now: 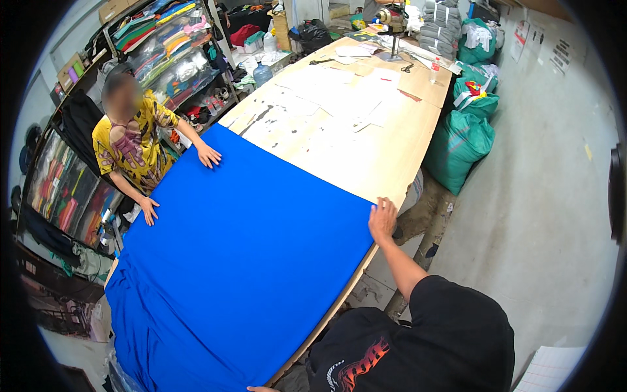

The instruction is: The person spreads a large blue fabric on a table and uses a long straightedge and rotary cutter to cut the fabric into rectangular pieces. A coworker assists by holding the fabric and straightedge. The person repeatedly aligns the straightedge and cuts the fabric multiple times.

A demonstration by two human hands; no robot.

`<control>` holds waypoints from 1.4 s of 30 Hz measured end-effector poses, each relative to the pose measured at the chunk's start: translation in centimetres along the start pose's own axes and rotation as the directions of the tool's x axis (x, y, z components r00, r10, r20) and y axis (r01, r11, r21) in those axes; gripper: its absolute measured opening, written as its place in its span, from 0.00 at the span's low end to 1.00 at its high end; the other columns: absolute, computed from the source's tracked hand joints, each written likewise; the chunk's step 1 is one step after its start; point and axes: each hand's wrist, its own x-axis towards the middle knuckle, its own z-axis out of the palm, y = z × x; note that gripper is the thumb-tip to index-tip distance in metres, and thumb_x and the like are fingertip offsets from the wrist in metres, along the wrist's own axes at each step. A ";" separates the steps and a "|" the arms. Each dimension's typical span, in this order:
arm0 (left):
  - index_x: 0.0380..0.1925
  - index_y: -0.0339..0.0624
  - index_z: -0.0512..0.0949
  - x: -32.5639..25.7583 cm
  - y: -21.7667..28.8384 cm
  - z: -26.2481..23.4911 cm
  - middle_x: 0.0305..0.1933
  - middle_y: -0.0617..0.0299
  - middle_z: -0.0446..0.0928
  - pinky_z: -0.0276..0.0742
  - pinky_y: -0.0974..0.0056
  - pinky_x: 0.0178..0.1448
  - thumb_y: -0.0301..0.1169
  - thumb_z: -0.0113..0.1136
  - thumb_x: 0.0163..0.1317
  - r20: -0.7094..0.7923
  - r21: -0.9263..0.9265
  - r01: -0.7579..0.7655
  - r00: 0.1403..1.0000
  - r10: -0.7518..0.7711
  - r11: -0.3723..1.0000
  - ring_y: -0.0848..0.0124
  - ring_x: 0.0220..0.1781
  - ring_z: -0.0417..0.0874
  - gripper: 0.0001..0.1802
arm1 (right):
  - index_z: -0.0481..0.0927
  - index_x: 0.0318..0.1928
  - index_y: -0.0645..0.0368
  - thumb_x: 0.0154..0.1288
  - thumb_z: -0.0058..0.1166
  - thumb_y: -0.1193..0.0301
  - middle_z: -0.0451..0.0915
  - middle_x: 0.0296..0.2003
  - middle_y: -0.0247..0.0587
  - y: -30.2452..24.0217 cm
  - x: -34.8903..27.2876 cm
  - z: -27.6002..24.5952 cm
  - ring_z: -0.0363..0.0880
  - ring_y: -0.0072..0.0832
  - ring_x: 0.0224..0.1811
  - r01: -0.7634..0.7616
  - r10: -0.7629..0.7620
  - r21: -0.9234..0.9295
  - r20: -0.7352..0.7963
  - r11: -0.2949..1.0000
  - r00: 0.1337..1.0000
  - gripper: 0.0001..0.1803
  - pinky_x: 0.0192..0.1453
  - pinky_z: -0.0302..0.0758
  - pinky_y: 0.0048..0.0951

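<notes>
head view: blue cloth (248, 242) under the right hand (382, 221).
the right hand lies opened out on a cloth corner, at the edge of the table (366, 163); the cloth extends leftward from it. left hand (262, 389): cut off beside the cloth, finger state cannot be told. co-worker's hands (209, 157) rest on cloth across from the right hand.

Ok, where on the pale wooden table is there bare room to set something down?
Bare wood lies between the bright blue fabric and the white paper sheets, reaching the right edge of the table beyond your right hand. The far end is crowded: black scissors, a clear plastic bottle, a metal machine.
</notes>
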 end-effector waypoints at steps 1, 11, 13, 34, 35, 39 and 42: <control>0.37 0.34 0.88 0.2 -0.1 -0.1 0.37 0.40 0.88 0.83 0.40 0.43 0.52 0.60 0.72 0.025 -0.004 -0.026 0.999 0.026 1.000 0.41 0.39 0.89 0.28 | 0.70 0.69 0.60 0.80 0.50 0.60 0.68 0.70 0.53 -0.8 -0.8 0.4 0.62 0.50 0.77 0.072 -0.072 0.049 0.011 0.996 0.997 0.25 0.78 0.58 0.55; 0.42 0.31 0.85 6.5 -1.3 1.0 0.41 0.41 0.86 0.80 0.46 0.46 0.52 0.59 0.73 0.167 -0.028 -0.029 0.985 0.033 0.999 0.46 0.40 0.85 0.29 | 0.55 0.83 0.41 0.85 0.35 0.52 0.45 0.84 0.52 -2.0 -6.2 3.6 0.38 0.51 0.87 0.055 -0.048 -0.043 0.157 0.998 0.986 0.32 0.88 0.33 0.57; 0.44 0.32 0.85 8.1 -1.9 1.4 0.42 0.43 0.86 0.80 0.48 0.45 0.52 0.59 0.74 0.236 -0.084 0.000 0.971 0.020 0.996 0.49 0.39 0.84 0.28 | 0.55 0.83 0.45 0.85 0.34 0.52 0.45 0.84 0.55 -2.6 -6.4 3.1 0.37 0.52 0.87 0.051 -0.043 -0.039 0.180 0.998 0.983 0.32 0.88 0.32 0.57; 0.71 0.41 0.74 24.1 -8.8 5.8 0.68 0.47 0.74 0.75 0.63 0.54 0.55 0.66 0.69 0.807 -0.500 0.666 0.590 0.019 0.554 0.66 0.53 0.78 0.39 | 0.55 0.83 0.49 0.84 0.38 0.58 0.47 0.83 0.59 -16.2 -35.5 0.4 0.40 0.57 0.86 0.548 -0.533 0.006 0.245 0.836 0.810 0.32 0.85 0.36 0.64; 0.63 0.38 0.79 25.0 -7.7 5.2 0.58 0.52 0.81 0.74 0.67 0.38 0.51 0.68 0.69 0.796 -0.455 0.617 0.605 -0.017 0.642 0.73 0.39 0.79 0.32 | 0.54 0.84 0.47 0.85 0.36 0.57 0.46 0.84 0.57 -16.4 -36.0 0.2 0.39 0.55 0.87 0.511 -0.492 0.012 0.286 0.860 0.822 0.32 0.86 0.36 0.63; 0.29 0.37 0.82 28.1 -6.4 5.1 0.31 0.61 0.83 0.69 0.66 0.30 0.44 0.69 0.69 0.687 -0.407 0.590 0.701 -0.192 0.697 0.75 0.24 0.73 0.19 | 0.49 0.85 0.42 0.85 0.34 0.56 0.43 0.85 0.54 -18.0 -36.9 0.2 0.37 0.53 0.87 0.479 -0.424 -0.054 0.385 0.876 0.820 0.33 0.86 0.36 0.62; 0.26 0.38 0.81 27.5 -5.5 5.1 0.27 0.62 0.81 0.69 0.65 0.29 0.42 0.69 0.70 0.664 -0.421 0.550 0.729 -0.169 0.721 0.75 0.23 0.73 0.20 | 0.48 0.85 0.41 0.85 0.32 0.54 0.41 0.85 0.55 -17.5 -36.6 0.2 0.36 0.54 0.87 0.461 -0.397 -0.064 0.412 0.885 0.820 0.33 0.85 0.37 0.63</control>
